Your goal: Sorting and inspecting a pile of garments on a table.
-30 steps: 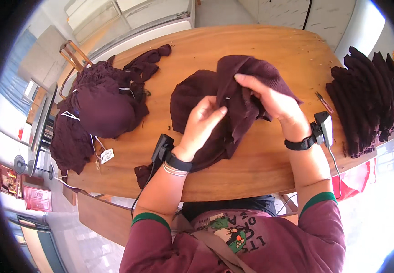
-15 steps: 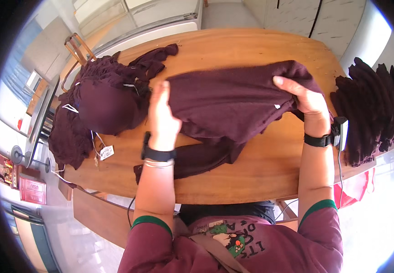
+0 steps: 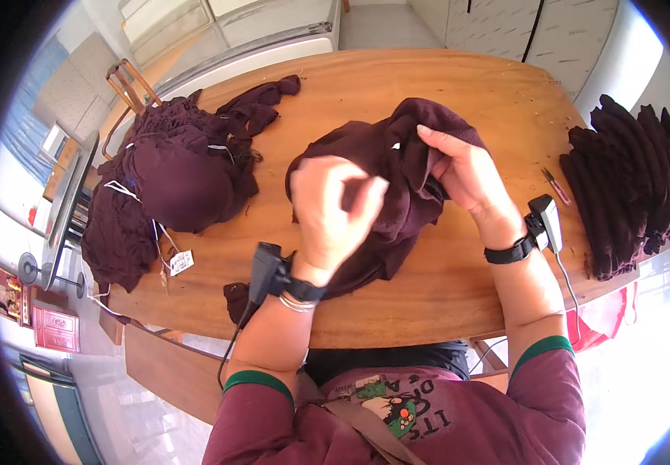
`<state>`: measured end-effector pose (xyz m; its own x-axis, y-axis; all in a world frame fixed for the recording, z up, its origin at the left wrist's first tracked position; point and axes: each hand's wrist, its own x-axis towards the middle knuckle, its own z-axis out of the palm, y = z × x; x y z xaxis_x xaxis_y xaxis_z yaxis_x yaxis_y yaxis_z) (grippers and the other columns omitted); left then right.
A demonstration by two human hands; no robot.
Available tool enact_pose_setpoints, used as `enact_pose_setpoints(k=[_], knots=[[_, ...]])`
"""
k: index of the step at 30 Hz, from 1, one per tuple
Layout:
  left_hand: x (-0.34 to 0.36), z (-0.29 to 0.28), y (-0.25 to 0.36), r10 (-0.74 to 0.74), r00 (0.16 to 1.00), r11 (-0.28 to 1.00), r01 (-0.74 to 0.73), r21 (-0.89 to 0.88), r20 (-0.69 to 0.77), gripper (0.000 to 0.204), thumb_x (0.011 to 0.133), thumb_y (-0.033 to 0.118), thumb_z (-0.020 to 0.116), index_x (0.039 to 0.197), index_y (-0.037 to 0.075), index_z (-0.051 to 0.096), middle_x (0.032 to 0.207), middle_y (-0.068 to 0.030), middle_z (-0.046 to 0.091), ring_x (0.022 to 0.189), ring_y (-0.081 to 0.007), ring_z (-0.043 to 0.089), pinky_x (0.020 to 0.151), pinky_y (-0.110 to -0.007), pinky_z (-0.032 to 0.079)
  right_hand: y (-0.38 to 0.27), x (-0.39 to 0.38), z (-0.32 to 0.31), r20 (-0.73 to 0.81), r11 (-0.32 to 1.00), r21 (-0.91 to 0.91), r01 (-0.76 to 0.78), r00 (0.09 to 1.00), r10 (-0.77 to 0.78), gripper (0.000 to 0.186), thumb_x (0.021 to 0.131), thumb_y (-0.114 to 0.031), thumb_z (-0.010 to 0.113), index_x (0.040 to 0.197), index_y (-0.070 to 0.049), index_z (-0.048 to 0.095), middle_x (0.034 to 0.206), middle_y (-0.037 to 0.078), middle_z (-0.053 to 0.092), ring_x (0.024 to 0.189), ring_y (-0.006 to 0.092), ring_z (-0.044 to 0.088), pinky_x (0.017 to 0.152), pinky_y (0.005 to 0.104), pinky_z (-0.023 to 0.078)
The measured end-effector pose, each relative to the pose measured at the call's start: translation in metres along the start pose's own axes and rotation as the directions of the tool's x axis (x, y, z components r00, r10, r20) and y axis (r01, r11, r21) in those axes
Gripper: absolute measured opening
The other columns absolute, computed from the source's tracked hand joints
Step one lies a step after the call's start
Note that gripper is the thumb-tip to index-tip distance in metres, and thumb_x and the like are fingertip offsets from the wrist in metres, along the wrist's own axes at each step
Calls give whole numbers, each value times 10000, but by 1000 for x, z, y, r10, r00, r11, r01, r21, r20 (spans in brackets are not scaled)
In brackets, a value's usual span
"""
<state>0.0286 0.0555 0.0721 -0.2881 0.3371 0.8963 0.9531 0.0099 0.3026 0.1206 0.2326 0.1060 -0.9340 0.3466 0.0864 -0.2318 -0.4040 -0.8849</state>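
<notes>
A dark maroon knit garment [image 3: 397, 205] lies bunched in the middle of the wooden table, part of it lifted by my right hand [image 3: 467, 178]. That hand is closed on the far right fold, thumb on top and fingers tucked behind the cloth. Over the garment's near left side is my left hand [image 3: 331, 209], smeared by motion. Its thumb points to the right, but whether it pinches any cloth is unclear. A small white spot [image 3: 396, 146] shows on the fabric. Both my wrists wear black straps with small devices and cables.
At left lies a heap of maroon knitwear [image 3: 188, 182] with white ties and a paper tag [image 3: 181, 262]. A neat stack of maroon pieces [image 3: 621, 186] sits at the right table edge. Beside it are small snips [image 3: 557, 187]. A wooden bench [image 3: 172, 368] stands at the near left.
The garment, stretched out between my hands before, is now gathered into a bunch. My hands have come closer together, the right one moving left. The snips have come into sight.
</notes>
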Motion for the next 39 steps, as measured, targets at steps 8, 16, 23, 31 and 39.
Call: enact_pose_setpoints(k=[8,16,23,31,39], knots=[[-16,18,6,-373,924,787,364,-498,85,335,824,10,667,1087,27,461,829,-45,547,656,-87,531,618,-220,456,17,-8,20,29,974,217,-68,998,63,124,879,-69,569,960,-4,638,890,71,675,736,139,642,640,242,513],[-13,13,1,-476,863,748,499,-437,170,82,880,45,612,924,28,545,760,32,554,681,-19,501,609,-185,426,13,-12,25,52,967,255,-7,999,-6,211,874,-64,565,1061,23,607,993,102,662,895,170,635,804,283,510],[-9,9,-15,-84,995,981,91,-173,48,124,844,24,614,940,33,536,962,-100,586,908,-201,575,825,-303,451,-26,10,-22,-196,902,203,380,919,-343,279,936,-173,474,1117,24,554,1086,120,619,1004,237,587,924,385,449],[-11,-15,-60,-454,887,888,458,-42,84,249,790,48,637,1021,22,549,1032,-161,579,995,-327,551,883,-376,436,-38,-7,-45,-90,-311,-946,-87,996,-7,541,821,-487,589,715,40,651,636,225,604,641,315,606,601,374,468],[-61,-39,-123,-592,516,805,424,415,619,537,683,-37,563,1216,-7,505,1204,-238,542,1170,-372,484,1000,-403,385,-44,-24,-7,83,-209,-978,-30,856,-510,649,821,-531,580,594,77,575,549,242,527,581,391,569,571,432,453]])
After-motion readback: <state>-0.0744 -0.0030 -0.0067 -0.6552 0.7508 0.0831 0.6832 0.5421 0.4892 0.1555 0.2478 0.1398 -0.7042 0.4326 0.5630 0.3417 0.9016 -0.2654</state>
